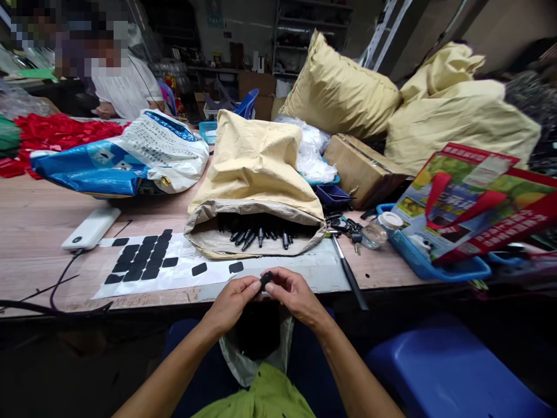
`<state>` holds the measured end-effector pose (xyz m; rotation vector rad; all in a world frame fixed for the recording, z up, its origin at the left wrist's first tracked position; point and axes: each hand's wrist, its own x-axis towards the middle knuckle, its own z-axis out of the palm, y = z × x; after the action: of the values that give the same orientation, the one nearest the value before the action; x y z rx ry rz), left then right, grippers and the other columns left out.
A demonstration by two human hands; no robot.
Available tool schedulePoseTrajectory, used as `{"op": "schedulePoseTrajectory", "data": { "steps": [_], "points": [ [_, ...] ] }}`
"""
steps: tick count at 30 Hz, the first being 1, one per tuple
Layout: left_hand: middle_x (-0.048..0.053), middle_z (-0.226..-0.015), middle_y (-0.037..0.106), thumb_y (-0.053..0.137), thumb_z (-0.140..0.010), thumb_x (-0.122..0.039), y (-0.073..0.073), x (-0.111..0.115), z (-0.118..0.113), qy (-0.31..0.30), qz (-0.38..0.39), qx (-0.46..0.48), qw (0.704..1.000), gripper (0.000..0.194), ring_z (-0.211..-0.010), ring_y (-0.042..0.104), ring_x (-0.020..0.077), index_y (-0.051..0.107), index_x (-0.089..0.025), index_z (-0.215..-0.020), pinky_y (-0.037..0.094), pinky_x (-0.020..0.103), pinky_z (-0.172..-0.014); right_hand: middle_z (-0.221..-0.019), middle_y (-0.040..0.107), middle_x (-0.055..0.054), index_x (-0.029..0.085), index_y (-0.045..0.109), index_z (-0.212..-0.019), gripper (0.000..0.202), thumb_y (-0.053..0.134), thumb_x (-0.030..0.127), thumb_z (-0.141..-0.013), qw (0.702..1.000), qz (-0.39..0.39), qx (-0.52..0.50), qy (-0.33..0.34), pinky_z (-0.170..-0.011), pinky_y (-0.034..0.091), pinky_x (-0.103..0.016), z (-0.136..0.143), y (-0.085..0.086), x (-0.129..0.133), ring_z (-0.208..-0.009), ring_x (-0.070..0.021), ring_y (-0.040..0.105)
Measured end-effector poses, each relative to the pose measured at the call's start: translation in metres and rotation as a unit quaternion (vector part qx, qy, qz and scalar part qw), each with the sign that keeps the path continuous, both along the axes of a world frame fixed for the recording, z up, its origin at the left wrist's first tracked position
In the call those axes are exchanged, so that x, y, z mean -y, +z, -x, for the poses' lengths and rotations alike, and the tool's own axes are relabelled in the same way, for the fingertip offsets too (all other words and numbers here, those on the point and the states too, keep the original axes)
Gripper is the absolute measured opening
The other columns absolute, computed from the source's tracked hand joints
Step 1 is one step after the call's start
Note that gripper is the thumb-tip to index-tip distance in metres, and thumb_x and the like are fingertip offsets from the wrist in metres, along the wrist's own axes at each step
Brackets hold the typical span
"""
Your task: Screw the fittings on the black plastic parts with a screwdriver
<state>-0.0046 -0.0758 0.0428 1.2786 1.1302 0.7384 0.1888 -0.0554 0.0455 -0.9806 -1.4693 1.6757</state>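
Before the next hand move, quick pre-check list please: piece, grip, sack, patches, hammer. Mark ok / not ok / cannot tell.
1. Grip: left hand and right hand both have fingers on the small black piece: ok.
2. Patch on that piece: fingers cover much of it, too small to read: cannot tell.
3. Sack mouth open toward the hands, dark pens or tubes showing inside: ok.
4. Black patches within reach on the white sheet, left of the hands: ok.
5. Hammer fully on the table: not ok, handle end overhangs the front edge.
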Motion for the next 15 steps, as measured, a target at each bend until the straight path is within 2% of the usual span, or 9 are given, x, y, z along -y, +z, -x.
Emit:
{"op": "schedulePoseTrajectory", "data": {
  "steps": [5, 10, 13, 15],
  "points": [
    [0.001, -0.08, 0.057, 0.052, -0.093, -0.06, 0.008, 0.006, 0.001, -0.014, 0.048, 0.049, 0.998, 0.046, -0.077, 0.046, 0.0154, 0.061, -0.016, -0.085, 0.033, 0.027, -0.072, -0.087, 0.064, -0.001, 0.019, 0.069, -0.102, 0.025, 0.066, 0.041, -0.092, 0.997, -0.055, 0.062, -0.001, -0.076, 0.047, -0.027, -0.003, 0.001, 0.001, -0.08, -0.0148, 0.057],
    [0.001, -0.079, 0.055, 0.046, -0.096, -0.063, 0.011, 0.013, -0.003, -0.005, 0.058, 0.063, 0.996, 0.05, -0.077, 0.044, 0.0156, 0.058, -0.017, -0.081, 0.033, 0.027, -0.073, -0.084, 0.062, 0.0, 0.019, 0.071, -0.102, 0.024, 0.068, 0.04, -0.09, 0.991, -0.088, 0.102, -0.001, -0.072, 0.045, -0.025, -0.002, 0.006, 0.001, -0.078, -0.0139, 0.055],
    [0.001, -0.077, 0.055, 0.046, -0.096, -0.064, 0.008, 0.017, -0.008, 0.012, 0.079, 0.081, 0.993, 0.051, -0.075, 0.042, 0.0155, 0.057, -0.017, -0.079, 0.032, 0.027, -0.072, -0.089, 0.061, -0.001, 0.021, 0.07, -0.108, 0.03, 0.07, 0.043, -0.089, 0.997, -0.058, 0.052, -0.004, -0.072, 0.047, -0.026, 0.001, 0.006, 0.004, -0.076, -0.0136, 0.058],
    [0.002, -0.078, 0.057, 0.046, -0.096, -0.063, 0.006, 0.021, -0.01, 0.019, 0.09, 0.1, 0.991, 0.051, -0.075, 0.043, 0.0158, 0.058, -0.016, -0.081, 0.032, 0.028, -0.073, -0.088, 0.061, -0.001, 0.02, 0.069, -0.104, 0.031, 0.07, 0.047, -0.088, 1.0, -0.018, 0.008, 0.002, -0.069, 0.049, -0.027, 0.002, 0.005, 0.007, -0.071, -0.0134, 0.06]
  ]
}}
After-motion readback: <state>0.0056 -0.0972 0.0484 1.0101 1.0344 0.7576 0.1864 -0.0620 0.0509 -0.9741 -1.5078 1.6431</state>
